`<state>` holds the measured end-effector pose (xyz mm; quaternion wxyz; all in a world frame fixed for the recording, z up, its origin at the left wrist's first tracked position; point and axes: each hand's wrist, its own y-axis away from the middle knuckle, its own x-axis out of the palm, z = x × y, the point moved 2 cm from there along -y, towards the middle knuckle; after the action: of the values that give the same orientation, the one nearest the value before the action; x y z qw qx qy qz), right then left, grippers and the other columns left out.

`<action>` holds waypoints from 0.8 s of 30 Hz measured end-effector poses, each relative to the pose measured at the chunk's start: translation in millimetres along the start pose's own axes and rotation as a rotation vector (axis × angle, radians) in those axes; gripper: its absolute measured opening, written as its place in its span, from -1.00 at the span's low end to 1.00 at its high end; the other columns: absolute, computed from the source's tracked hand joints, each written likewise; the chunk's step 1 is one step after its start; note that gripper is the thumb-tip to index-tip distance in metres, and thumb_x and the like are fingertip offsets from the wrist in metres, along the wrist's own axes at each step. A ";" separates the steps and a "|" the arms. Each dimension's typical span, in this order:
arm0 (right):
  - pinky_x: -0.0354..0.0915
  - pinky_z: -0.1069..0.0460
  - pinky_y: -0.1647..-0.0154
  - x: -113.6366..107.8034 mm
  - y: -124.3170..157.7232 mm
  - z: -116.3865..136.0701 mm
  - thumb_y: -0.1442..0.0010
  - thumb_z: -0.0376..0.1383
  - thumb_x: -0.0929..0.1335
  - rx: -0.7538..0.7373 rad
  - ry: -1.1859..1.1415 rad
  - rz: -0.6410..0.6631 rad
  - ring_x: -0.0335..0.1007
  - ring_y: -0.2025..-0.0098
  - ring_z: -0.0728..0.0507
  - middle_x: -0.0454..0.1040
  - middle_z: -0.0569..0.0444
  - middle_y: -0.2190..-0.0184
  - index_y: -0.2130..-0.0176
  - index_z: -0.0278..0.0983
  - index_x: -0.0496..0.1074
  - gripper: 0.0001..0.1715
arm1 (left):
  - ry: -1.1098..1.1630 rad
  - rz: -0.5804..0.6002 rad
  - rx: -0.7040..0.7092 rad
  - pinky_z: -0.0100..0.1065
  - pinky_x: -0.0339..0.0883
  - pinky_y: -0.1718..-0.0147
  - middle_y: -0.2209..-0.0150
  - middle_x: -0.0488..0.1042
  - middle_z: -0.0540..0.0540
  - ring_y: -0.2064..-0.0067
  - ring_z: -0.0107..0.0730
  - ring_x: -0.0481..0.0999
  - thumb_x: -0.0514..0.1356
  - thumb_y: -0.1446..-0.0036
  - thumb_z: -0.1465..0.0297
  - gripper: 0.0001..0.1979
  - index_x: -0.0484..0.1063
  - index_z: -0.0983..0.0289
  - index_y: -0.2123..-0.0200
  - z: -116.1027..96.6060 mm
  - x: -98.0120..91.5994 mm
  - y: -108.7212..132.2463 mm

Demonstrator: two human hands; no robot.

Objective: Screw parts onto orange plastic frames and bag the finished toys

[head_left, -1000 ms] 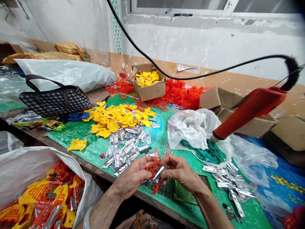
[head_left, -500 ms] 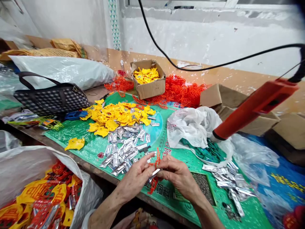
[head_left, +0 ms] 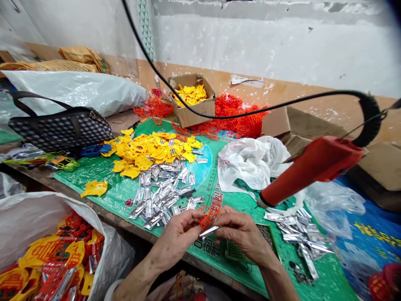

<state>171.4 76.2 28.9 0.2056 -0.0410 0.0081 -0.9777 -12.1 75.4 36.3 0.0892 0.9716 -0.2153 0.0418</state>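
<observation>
My left hand (head_left: 181, 234) pinches one side of an orange openwork plastic piece (head_left: 209, 215), above the table's front edge. From the other side, my right hand (head_left: 239, 232) has closed fingers on the same piece. A shiny silver strip (head_left: 208, 231) lies along its lower edge, between my fingertips. Just beyond my left hand spreads a pile of silver metal-looking plates (head_left: 163, 190), with yellow plastic parts (head_left: 150, 150) behind them. Beside my right hand is a green tray (head_left: 236, 251) of tiny dark pieces, partly hidden by that hand.
A red electric screwdriver (head_left: 300, 175) hangs on a black cable at right. More silver strips (head_left: 300, 234) lie below it. At lower left stands a white sack (head_left: 119, 246) of orange and yellow parts. A cardboard box (head_left: 197, 115) stands at the back.
The orange piece has turned from edge-on to showing its flat openwork face, with the silver strip along it. The hanging screwdriver has swung left and lower in view.
</observation>
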 end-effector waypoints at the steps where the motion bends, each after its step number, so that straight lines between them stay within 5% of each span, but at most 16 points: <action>1: 0.38 0.12 0.39 -1.3 1.6 -0.3 -0.12 -0.25 0.47 -0.009 -0.001 -0.022 0.36 0.32 -0.03 0.40 0.08 0.35 0.28 -0.17 0.63 -0.89 | -0.065 0.002 0.026 -0.35 0.32 0.18 0.25 0.61 0.06 0.18 -0.31 0.54 0.13 -0.12 0.48 -0.77 0.52 0.28 0.18 -1.4 0.8 1.1; 7: 0.31 0.11 0.29 -1.1 14.5 -1.0 -0.10 -0.24 0.49 -0.110 0.072 -0.134 0.36 0.31 -0.01 0.40 0.11 0.39 0.31 -0.13 0.64 -0.91 | -0.500 0.011 0.240 -0.40 0.27 0.32 0.39 0.51 0.04 0.33 -0.38 0.46 0.04 -0.12 0.55 -0.73 0.55 0.28 0.29 -2.8 6.9 8.6; 14: 0.32 0.09 0.31 1.0 28.2 -6.5 -0.12 -0.29 0.48 -0.274 0.116 -0.200 0.38 0.32 -0.02 0.44 0.11 0.37 0.23 -0.07 0.62 -0.83 | -0.406 0.133 0.410 -0.37 0.32 0.13 0.17 0.55 0.09 0.14 -0.35 0.50 0.00 -0.20 0.58 -0.64 0.51 0.23 0.06 -3.9 11.5 15.0; 24: 0.37 0.09 0.25 6.1 39.5 2.2 -0.14 -0.42 0.45 -0.499 0.302 -0.242 0.44 0.27 -0.03 0.52 0.09 0.33 0.15 -0.12 0.57 -0.73 | -0.631 0.140 0.612 -0.31 0.31 0.19 0.26 0.51 0.14 0.22 -0.34 0.43 0.08 -0.26 0.55 -0.76 0.47 0.32 0.07 -13.1 21.3 19.3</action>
<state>181.9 37.6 30.3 0.0678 0.0550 0.2732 -0.9580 -1.6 51.9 54.6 -0.2754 0.9015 -0.2750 -0.1892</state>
